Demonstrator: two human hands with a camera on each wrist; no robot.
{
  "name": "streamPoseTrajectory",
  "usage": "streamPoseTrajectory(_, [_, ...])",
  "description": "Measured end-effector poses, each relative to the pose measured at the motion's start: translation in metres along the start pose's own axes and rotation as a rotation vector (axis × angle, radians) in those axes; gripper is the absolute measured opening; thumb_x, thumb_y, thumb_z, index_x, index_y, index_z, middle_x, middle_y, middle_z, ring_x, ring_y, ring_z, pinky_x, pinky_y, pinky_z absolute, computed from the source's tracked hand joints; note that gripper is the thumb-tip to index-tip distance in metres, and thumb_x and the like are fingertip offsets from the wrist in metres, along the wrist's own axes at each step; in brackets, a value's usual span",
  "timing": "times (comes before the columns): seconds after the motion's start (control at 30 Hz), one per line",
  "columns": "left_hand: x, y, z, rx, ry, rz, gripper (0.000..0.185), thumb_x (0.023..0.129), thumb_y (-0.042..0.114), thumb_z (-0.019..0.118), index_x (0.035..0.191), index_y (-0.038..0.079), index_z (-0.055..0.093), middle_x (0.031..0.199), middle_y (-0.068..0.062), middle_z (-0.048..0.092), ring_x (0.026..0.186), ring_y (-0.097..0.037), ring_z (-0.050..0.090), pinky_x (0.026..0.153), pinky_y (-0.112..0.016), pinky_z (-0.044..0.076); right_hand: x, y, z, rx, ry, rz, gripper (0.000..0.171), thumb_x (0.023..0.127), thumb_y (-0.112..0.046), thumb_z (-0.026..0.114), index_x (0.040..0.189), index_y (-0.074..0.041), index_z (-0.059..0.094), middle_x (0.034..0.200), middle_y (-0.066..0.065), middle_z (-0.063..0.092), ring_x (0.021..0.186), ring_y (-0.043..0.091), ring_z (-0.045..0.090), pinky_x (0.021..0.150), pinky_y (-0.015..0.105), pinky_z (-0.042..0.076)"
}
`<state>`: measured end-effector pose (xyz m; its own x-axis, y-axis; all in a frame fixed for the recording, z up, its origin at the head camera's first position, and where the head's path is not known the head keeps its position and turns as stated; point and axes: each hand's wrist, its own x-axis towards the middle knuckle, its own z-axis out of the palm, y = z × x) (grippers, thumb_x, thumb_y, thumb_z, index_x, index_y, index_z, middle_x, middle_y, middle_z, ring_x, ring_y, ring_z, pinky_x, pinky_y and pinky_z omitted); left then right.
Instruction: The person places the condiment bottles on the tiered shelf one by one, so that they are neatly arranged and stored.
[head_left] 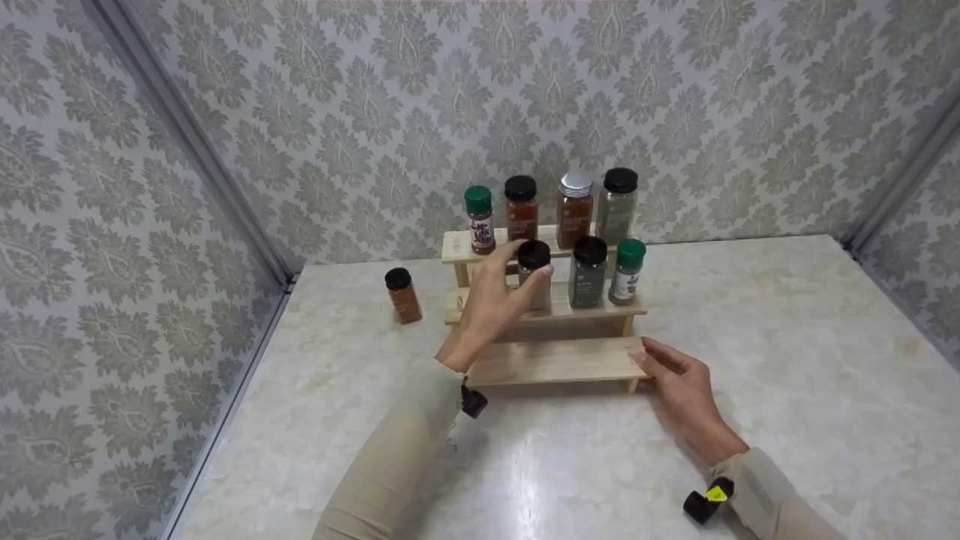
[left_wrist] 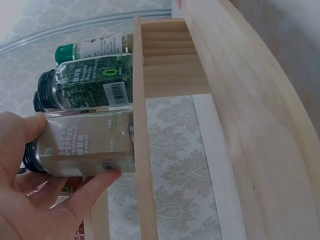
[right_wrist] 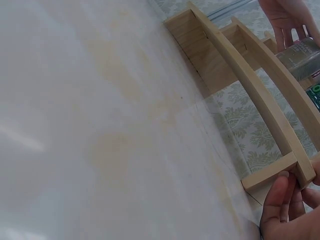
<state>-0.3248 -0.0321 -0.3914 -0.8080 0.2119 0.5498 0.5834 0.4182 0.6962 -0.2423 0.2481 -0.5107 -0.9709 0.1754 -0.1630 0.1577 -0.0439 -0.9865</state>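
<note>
My left hand grips a salt and pepper jar with a black lid, its base at the middle tier of a wooden spice rack. To the right of it on that tier stand a jar of green flakes with a black lid and a small green-capped jar. With thumb and fingers, my right hand pinches the right end of the rack's lowest tier. In the right wrist view, the fingertips lie under the corner of the board.
Along the top tier stand a green-capped jar, a black-lidded red spice jar, a silver-topped jar and a black-lidded pale green jar. A black-lidded orange-brown jar stands on the table, left of the rack.
</note>
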Motion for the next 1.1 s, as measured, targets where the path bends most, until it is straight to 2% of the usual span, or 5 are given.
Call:
streamPoseTrajectory(0.33, [-0.001,0.007,-0.007,0.026,-0.024,-0.052,0.056,0.101,0.032,0.077,0.146,0.002,0.061,0.143,-0.015,0.068,0.131,-0.029,0.066,0.112,-0.04,0.055,-0.002,0.0,0.001,0.031,-0.016,0.013,0.056,0.107,-0.022,0.068,0.158,-0.006,0.052,0.165,0.021,0.045,0.105,-0.002,0.069,0.089,0.018,0.06])
streamPoseTrajectory(0.53, [0.001,0.021,-0.032,-0.058,-0.018,-0.072,0.057,0.103,0.032,0.075,0.148,0.002,0.059,0.145,-0.016,0.065,0.125,-0.037,0.069,0.1,-0.046,0.063,-0.002,0.001,0.001,0.03,-0.001,0.011,0.056,0.107,-0.023,0.069,0.157,-0.006,0.053,0.163,0.022,0.048,0.103,-0.001,0.071,0.086,0.02,0.062])
streamPoseTrajectory(0.7, [0.003,0.025,-0.059,-0.05,0.017,-0.028,0.054,0.103,0.028,0.075,0.147,0.0,0.059,0.143,-0.019,0.065,0.124,-0.04,0.07,0.103,-0.048,0.061,-0.001,0.0,-0.002,-0.024,-0.002,-0.004,0.055,0.107,-0.025,0.068,0.157,-0.007,0.053,0.163,0.02,0.048,0.108,-0.003,0.067,0.09,0.017,0.06])
streamPoseTrajectory(0.87, [-0.001,0.016,-0.085,0.029,0.064,-0.019,0.052,0.102,0.026,0.076,0.146,0.002,0.062,0.142,-0.016,0.067,0.127,-0.037,0.069,0.106,-0.047,0.06,-0.001,-0.001,-0.004,0.002,-0.02,0.008,0.058,0.107,-0.025,0.068,0.159,-0.007,0.051,0.164,0.02,0.046,0.109,-0.001,0.068,0.09,0.019,0.061])
streamPoseTrajectory(1.1, [-0.005,-0.008,-0.118,0.103,0.11,-0.096,0.051,0.103,0.027,0.074,0.147,0.005,0.062,0.145,-0.015,0.065,0.131,-0.037,0.066,0.112,-0.045,0.055,-0.002,0.002,0.001,0.043,-0.019,-0.018,0.056,0.107,-0.02,0.069,0.157,-0.002,0.051,0.159,0.024,0.049,0.101,0.0,0.071,0.085,0.023,0.063])
